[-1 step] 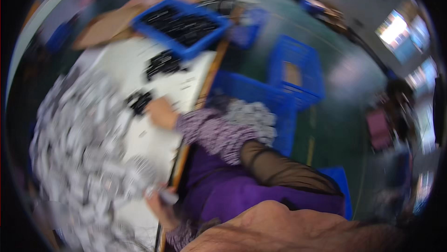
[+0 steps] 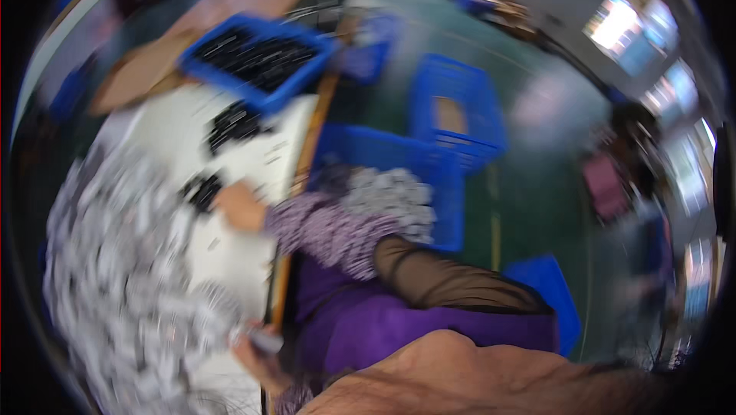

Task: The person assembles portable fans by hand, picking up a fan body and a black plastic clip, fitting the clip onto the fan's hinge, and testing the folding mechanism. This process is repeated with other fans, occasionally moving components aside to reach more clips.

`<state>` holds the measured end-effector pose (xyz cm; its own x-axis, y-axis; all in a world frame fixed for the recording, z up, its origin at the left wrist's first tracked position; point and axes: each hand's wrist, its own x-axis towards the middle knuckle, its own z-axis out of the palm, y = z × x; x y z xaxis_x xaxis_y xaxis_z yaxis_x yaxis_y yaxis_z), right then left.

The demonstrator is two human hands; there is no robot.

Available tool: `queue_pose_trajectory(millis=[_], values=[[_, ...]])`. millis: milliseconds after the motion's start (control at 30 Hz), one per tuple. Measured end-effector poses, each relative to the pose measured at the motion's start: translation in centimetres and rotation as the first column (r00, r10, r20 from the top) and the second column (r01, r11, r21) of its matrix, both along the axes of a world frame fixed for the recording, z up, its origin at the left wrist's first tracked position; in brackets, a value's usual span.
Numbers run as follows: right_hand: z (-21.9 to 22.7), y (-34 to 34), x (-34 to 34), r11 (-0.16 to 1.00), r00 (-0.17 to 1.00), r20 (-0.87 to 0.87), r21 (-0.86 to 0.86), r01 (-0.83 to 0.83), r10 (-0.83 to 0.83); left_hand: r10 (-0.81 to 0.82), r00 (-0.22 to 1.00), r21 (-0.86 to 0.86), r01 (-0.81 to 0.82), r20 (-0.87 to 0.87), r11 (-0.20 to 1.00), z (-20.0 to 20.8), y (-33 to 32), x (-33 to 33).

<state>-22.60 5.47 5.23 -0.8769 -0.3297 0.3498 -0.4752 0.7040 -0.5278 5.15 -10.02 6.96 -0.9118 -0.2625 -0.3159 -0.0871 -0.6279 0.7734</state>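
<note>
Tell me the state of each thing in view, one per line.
Left hand: closed on a whitish piece
Right hand: by the nearer black cluster, grip blurred
Farther black cluster: loosely piled
White pieces: loosely heaped
Blue tray: filled with black pieces
Blue crate beside table: open, holding grey pieces
Table: partly covered

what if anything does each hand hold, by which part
Left hand: a whitish piece, apparently by its left end. Right hand, at the black parts: too blurred to tell.

The white table [image 2: 238, 261] bears a blurred whitish heap [image 2: 123, 261], 2 black piles [image 2: 234, 125] [image 2: 202, 191] and, seemingly, 1 blue tray [image 2: 267, 101].
</note>
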Motion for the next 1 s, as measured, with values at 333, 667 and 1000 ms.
queue_pose_trajectory(millis=[333,667,1000], values=[[4.8,4.5,7.8,0.521,0.742,0.462,-0.834,0.178,0.486,-0.146,0.987,-0.370,0.162,0.070,0.915,1.3,6.3,-4.7],[9.7,4.9,20.1,0.356,0.517,0.506,-0.860,0.366,0.690,-0.244,0.967,-0.418,0.253,0.075,0.873,1.7,8.5,-5.4],[8.3,5.5,20.4,0.489,0.514,0.517,-0.848,0.202,0.685,-0.281,0.958,-0.407,0.280,0.058,0.870,1.3,8.5,-5.1]])
